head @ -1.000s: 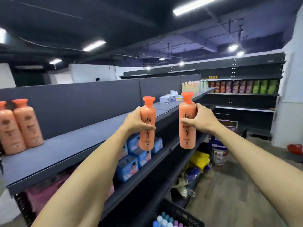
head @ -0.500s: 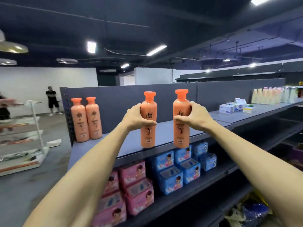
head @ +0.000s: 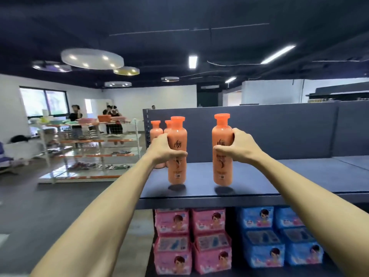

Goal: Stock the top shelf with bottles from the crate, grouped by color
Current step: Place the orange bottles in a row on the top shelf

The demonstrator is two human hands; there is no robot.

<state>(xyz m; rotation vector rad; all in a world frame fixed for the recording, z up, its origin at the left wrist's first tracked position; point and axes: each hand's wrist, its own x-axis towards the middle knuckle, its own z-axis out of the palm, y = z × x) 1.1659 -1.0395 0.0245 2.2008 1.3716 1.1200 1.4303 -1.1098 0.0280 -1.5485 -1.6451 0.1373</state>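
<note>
My left hand (head: 163,149) grips one orange bottle (head: 177,168) around its middle, and my right hand (head: 237,145) grips a second orange bottle (head: 222,172) the same way. Both bottles are upright, their bases just above the front of the dark grey top shelf (head: 279,180), with shadows right beneath them. Two more orange bottles (head: 156,132) stand at the shelf's far left end against the back panel, partly hidden behind my left hand. The crate is out of view.
Pink packs (head: 191,240) and blue packs (head: 277,236) fill the shelf below. The shelf's left end is just left of my left hand. A white wire rack (head: 87,148) with goods stands left across the floor, with people behind it.
The view swung left along the shelf. Both hands carried their bottles to the left end and lowered them close to the shelf surface, beside the two standing bottles.
</note>
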